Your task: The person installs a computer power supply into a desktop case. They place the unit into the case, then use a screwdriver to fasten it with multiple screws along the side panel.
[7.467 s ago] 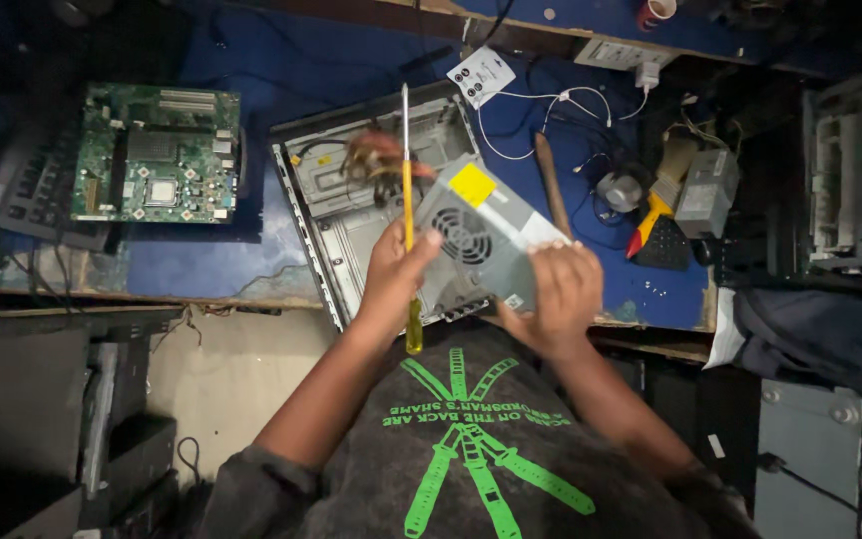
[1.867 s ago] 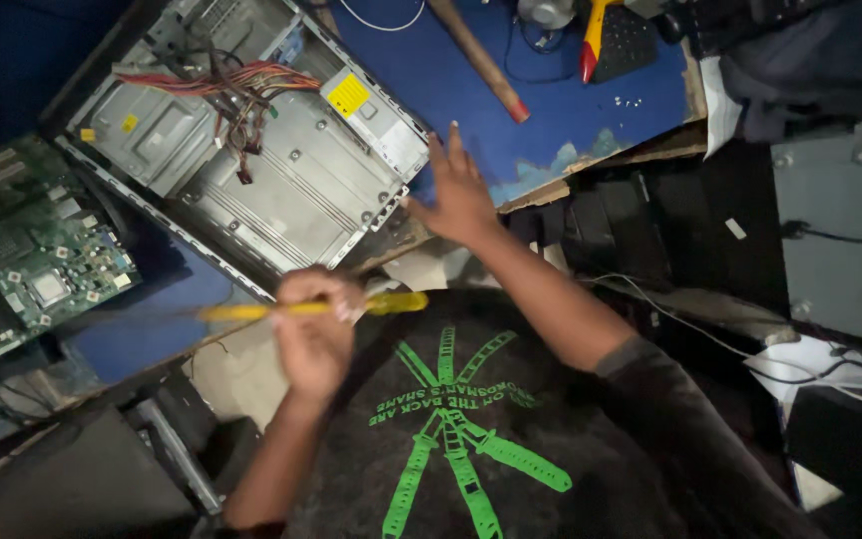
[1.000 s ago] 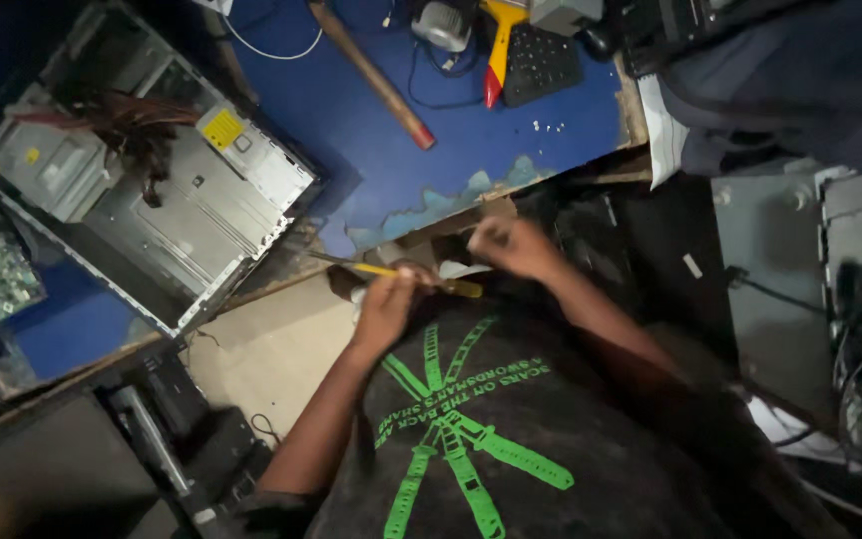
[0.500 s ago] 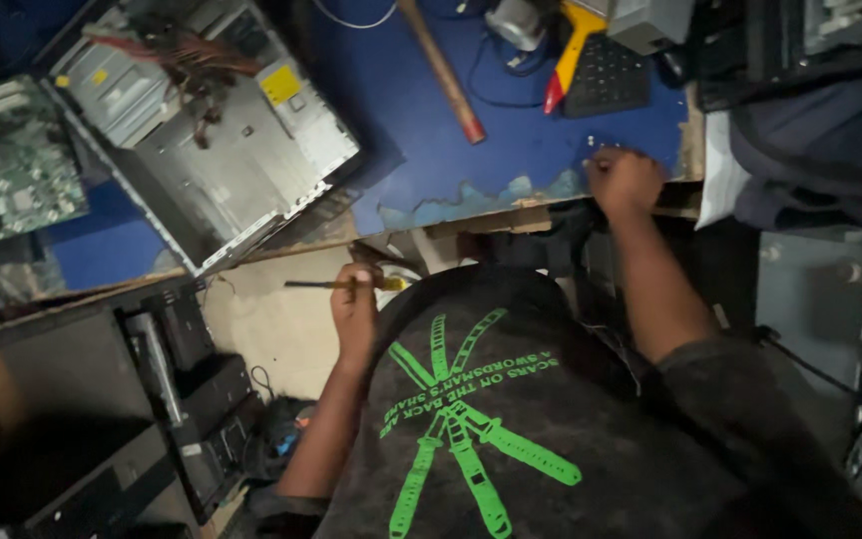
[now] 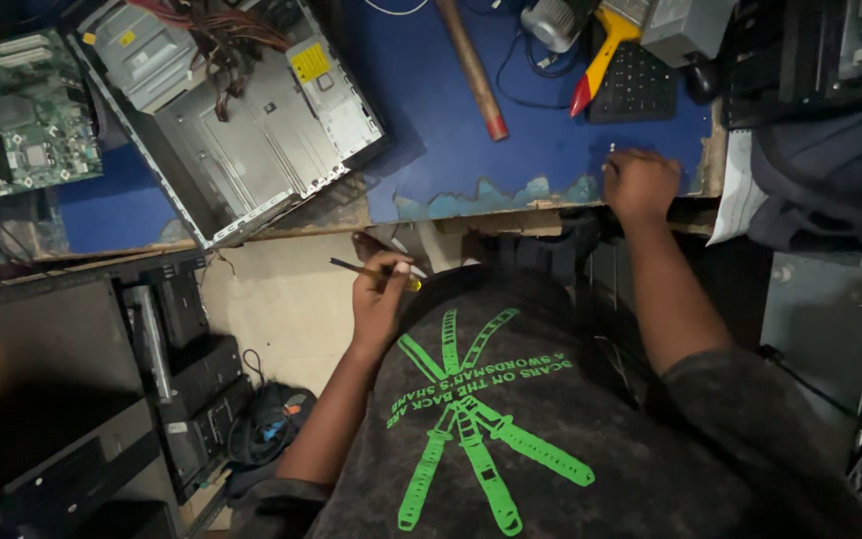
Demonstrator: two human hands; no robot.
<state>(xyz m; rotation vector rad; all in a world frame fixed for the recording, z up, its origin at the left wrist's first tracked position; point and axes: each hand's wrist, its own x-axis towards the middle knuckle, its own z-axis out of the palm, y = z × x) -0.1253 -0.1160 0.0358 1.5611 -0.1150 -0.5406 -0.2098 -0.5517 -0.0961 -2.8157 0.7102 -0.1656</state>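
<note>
My left hand (image 5: 381, 291) is held low in front of my chest, below the table edge, and grips a screwdriver (image 5: 356, 268) with a yellow handle; its thin dark shaft points left. My right hand (image 5: 639, 183) rests with curled fingers on the blue table top (image 5: 551, 150) near its worn front edge, by a tiny pale part; I cannot tell whether it holds anything. An open metal computer case (image 5: 241, 130) with red and yellow wires lies on the table to the upper left, apart from both hands.
A green circuit board (image 5: 24, 115) lies at the far left. A wooden handle (image 5: 471, 65), a red and yellow tool (image 5: 599, 65), a black keypad (image 5: 639, 92) and a grey part sit at the back. Dark equipment is stacked on the floor at lower left.
My right hand left the case and reached right to the table's front edge. My left hand lowered the screwdriver from over the case to my chest.
</note>
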